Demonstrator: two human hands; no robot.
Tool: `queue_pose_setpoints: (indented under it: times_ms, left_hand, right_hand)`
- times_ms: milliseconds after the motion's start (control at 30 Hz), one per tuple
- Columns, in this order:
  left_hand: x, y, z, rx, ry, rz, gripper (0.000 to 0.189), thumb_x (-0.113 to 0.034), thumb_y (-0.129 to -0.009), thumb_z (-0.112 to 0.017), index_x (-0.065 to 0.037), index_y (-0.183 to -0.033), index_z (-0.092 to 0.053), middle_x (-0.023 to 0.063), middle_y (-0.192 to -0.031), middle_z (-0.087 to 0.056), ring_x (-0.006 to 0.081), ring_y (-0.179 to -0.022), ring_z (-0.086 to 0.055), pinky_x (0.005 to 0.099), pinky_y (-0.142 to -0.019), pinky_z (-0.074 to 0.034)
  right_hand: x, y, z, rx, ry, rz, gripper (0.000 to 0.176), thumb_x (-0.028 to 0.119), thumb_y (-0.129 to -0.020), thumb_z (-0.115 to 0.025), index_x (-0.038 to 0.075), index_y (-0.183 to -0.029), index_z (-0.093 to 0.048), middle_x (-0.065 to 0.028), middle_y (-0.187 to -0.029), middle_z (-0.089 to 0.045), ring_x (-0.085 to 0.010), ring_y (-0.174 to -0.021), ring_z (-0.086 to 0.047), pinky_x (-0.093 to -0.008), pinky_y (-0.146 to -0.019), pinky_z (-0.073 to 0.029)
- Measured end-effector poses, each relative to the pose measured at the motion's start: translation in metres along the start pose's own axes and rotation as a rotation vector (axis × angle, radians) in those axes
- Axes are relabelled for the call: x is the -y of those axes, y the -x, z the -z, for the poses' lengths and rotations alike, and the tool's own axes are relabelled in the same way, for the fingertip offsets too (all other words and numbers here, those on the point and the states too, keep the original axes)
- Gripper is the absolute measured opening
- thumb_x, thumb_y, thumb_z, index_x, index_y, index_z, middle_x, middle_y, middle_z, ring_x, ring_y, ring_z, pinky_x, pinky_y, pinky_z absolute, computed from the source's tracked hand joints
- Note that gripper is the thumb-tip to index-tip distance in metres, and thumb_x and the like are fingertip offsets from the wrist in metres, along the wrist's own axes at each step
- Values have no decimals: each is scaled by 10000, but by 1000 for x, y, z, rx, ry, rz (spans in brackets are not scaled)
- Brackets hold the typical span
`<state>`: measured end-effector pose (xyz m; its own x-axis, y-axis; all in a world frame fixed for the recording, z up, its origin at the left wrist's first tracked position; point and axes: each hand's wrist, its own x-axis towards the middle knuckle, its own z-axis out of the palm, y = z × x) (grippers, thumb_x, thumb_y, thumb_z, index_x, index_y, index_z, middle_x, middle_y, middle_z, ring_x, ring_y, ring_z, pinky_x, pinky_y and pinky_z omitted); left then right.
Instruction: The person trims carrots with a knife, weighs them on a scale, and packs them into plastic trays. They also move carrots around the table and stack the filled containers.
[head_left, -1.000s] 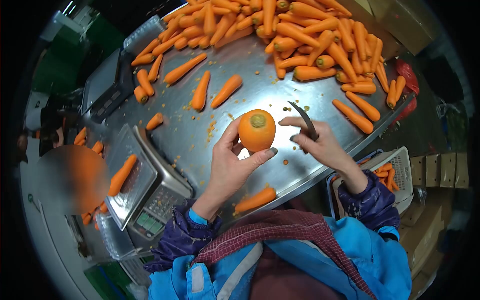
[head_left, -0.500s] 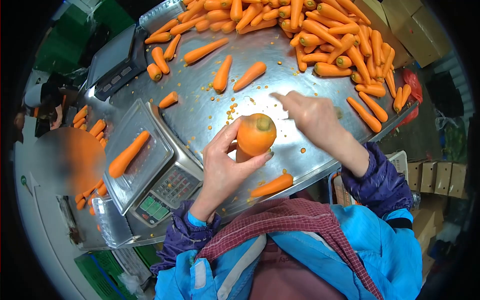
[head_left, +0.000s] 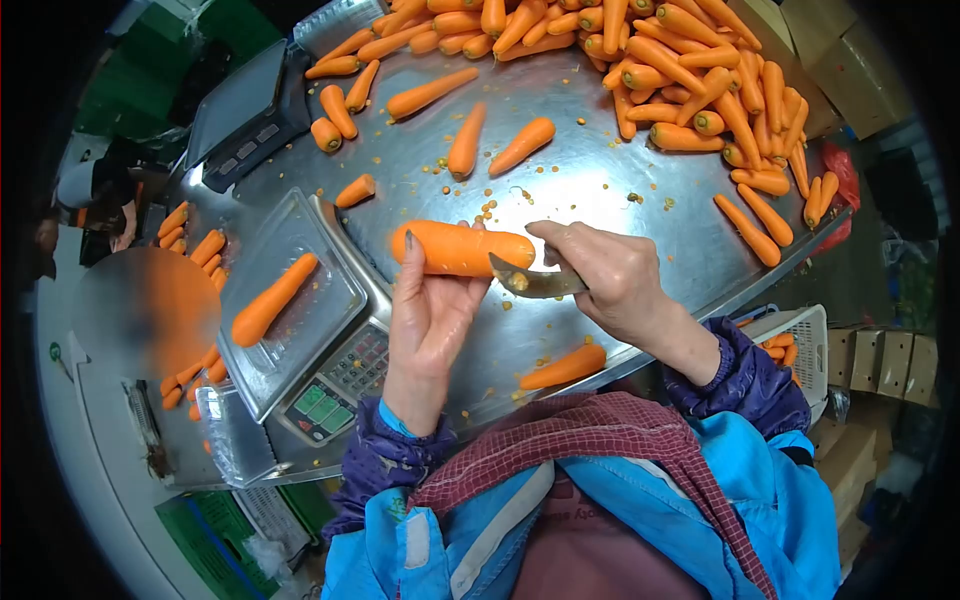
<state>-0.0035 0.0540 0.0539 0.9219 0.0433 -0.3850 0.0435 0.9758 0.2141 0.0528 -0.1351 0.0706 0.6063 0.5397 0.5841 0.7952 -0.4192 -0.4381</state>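
My left hand is closed around a thick carrot, which lies sideways above the metal table. In my right hand is a small knife with a curved blade. The blade touches the carrot's right end, and a pale scrap sits on the metal. My right thumb and forefinger reach toward that same end. Below my hands, a loose carrot rests near the table's front edge. Another carrot lies on the clear tray of the digital scale to the left.
A large heap of carrots covers the table's far right. Small orange trimmings are scattered mid-table. A second scale stands at the far left. A white crate holds carrots at the right. Another person's hand shows at the left.
My left hand has turned the carrot from end-on to sideways. My right hand has moved down beside it, and the knife blade, earlier blurred, now touches the carrot's end.
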Motion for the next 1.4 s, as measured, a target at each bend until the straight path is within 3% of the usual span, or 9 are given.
queue_pose_setpoints:
  times_ms: [233,300,400,433,500,633,933,1133,1400]
  left_hand:
    - [5,4,8,26,187,121,453,-291,-906,-527,-15,-1228,-365,168,-1222,-456,296,-1191,-428,440,-1033,-361]
    - [6,4,8,27,170,117,463,-294,-905,-527,-13,-1233,-362,169,-1226,-456,297,-1190,-429,439,-1031,-363]
    - [8,8,9,5,225,114,446,-288,-912,-516,-25,-1238,-363,171,-1249,-439,296,-1198,-420,453,-1035,-358]
    - [7,10,9,58,221,106,434,-270,-911,-519,-34,-1240,-365,164,-1263,-428,298,-1214,-405,466,-1044,-343]
    - [8,13,4,106,226,71,423,-253,-909,-522,-42,-1242,-367,157,-1278,-417,300,-1230,-390,478,-1053,-328]
    - [7,14,-6,223,-57,-154,453,-171,-885,-558,-77,-1274,-347,121,-1310,-396,320,-1279,-331,515,-1077,-266]
    - [2,17,-21,161,-220,-353,486,-153,-871,-587,-81,-1267,-313,121,-1233,-423,271,-1180,-428,501,-1018,-359]
    - [41,23,-14,95,-278,-237,535,-58,-845,-564,-40,-1292,-270,126,-1203,-421,258,-1140,-451,457,-1031,-354]
    - [-8,28,10,-92,12,-312,470,-64,-804,-635,-49,-1173,-345,102,-1100,-441,241,-1107,-463,431,-976,-393]
  right_hand:
    - [0,-6,-3,64,56,-4,448,-112,-614,-573,3,-1047,-592,-95,-742,-630,-196,-637,-639,-289,-524,-496]
    - [-3,-5,-6,8,132,36,288,57,-709,-578,30,-996,-585,-57,-706,-582,-191,-569,-602,-285,-457,-457]
    - [-31,-3,-9,-22,103,-159,272,50,-742,-554,19,-1011,-577,-75,-718,-602,-206,-591,-614,-288,-476,-470]
    - [-39,-5,-6,30,-155,-445,194,53,-827,-505,0,-997,-581,-73,-708,-614,-181,-569,-605,-272,-492,-468]
    - [-33,-4,7,104,-569,-619,232,188,-919,-467,-1,-962,-596,-42,-681,-614,-105,-506,-541,-237,-469,-431]
    - [2,-10,24,532,-1162,-861,476,445,-918,-466,1,-1020,-605,-28,-687,-621,-40,-441,-419,-200,-411,-338]
    - [30,-15,19,500,-1036,-802,414,326,-842,-627,-1,-1094,-590,1,-758,-604,-24,-559,-453,-193,-479,-361]
    - [36,-4,-17,160,-539,-310,432,83,-716,-725,-41,-1100,-568,-172,-853,-639,-273,-716,-645,-312,-635,-494]
    - [48,-11,-33,271,-282,-70,477,48,-666,-754,-16,-1107,-584,-162,-846,-655,-240,-716,-666,-298,-615,-512]
